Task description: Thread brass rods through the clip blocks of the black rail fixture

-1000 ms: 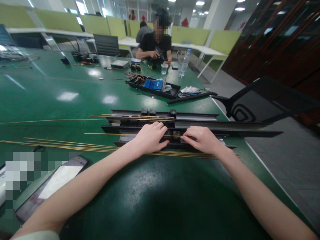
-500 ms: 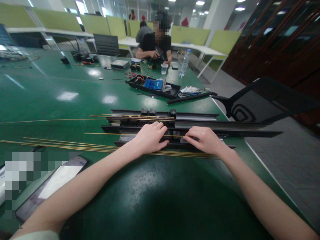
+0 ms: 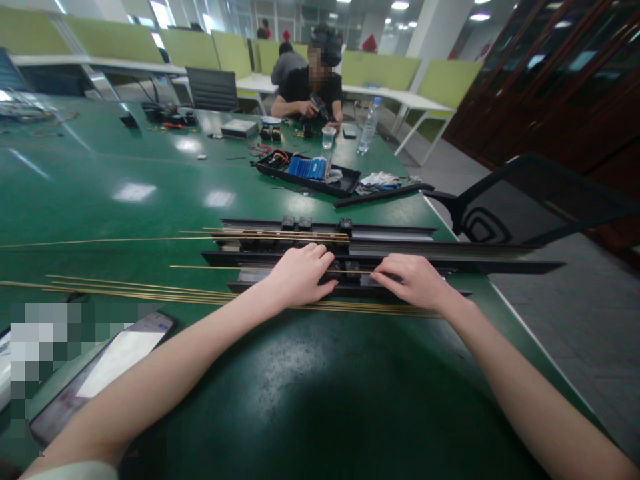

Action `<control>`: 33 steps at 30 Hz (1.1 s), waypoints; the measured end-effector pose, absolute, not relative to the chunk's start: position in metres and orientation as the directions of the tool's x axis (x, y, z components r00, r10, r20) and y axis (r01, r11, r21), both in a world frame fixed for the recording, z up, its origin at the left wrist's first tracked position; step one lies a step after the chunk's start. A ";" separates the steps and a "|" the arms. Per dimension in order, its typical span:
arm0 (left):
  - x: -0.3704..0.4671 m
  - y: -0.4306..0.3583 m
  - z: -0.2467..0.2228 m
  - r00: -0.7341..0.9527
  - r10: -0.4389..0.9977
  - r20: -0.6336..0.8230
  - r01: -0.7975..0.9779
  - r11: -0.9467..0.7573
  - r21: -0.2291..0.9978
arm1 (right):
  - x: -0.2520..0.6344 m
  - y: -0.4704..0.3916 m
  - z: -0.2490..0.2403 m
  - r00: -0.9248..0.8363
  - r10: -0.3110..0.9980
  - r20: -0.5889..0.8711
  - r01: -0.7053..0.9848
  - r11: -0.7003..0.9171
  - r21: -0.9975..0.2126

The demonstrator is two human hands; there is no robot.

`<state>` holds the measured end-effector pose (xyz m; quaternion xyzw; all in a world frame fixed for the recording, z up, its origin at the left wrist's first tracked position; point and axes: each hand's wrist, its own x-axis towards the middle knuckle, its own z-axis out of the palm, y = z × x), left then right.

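A thin brass-coloured rod runs left to right above the nearest black rail. My right hand pinches this rod near its right end between thumb and fingertips. My left hand curls over a small black block seated in that rail, thumb on the near side. The block is partly hidden by the fingers. Another black block sits between my two hands, and the rod crosses it. Behind them, further rods lie across black blocks on the farther rails.
Several loose rods lie in front of the rails, passing below my left forearm. A phone is at the lower left. Beyond are a black tray, a water bottle and a person holding a power tool. A chair stands right.
My right hand has shifted slightly to the right, and the pinched rod has slid a little the same way. My left hand has stayed in place.
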<state>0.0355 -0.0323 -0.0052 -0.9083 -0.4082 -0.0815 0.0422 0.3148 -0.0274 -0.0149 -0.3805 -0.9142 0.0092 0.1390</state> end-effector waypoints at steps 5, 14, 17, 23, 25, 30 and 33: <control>0.035 -0.032 -0.005 0.650 0.738 0.178 0.751 -0.660 -0.007 | 0.318 -0.028 -0.015 -0.664 0.706 0.245 0.699 0.703 -0.130; 0.036 -0.031 -0.006 0.657 0.732 0.183 0.745 -0.667 -0.007 | 0.323 -0.029 -0.016 -0.653 0.722 0.229 0.715 0.687 -0.131; 0.036 -0.031 -0.006 0.658 0.729 0.187 0.744 -0.668 -0.012 | 0.325 -0.030 -0.017 -0.652 0.722 0.232 0.714 0.687 -0.132; 0.035 -0.031 -0.007 0.656 0.731 0.184 0.746 -0.666 -0.014 | 0.328 -0.031 -0.017 -0.647 0.722 0.244 0.714 0.686 -0.138; 0.035 -0.031 -0.007 0.657 0.730 0.188 0.745 -0.667 -0.013 | 0.328 -0.031 -0.016 -0.645 0.723 0.247 0.714 0.685 -0.143; 0.035 -0.032 -0.006 0.653 0.735 0.181 0.748 -0.664 -0.003 | 0.331 -0.032 -0.015 -0.645 0.722 0.251 0.714 0.686 -0.138; 0.034 -0.032 -0.006 0.653 0.735 0.182 0.748 -0.663 -0.003 | 0.332 -0.032 -0.014 -0.649 0.721 0.243 0.719 0.686 -0.116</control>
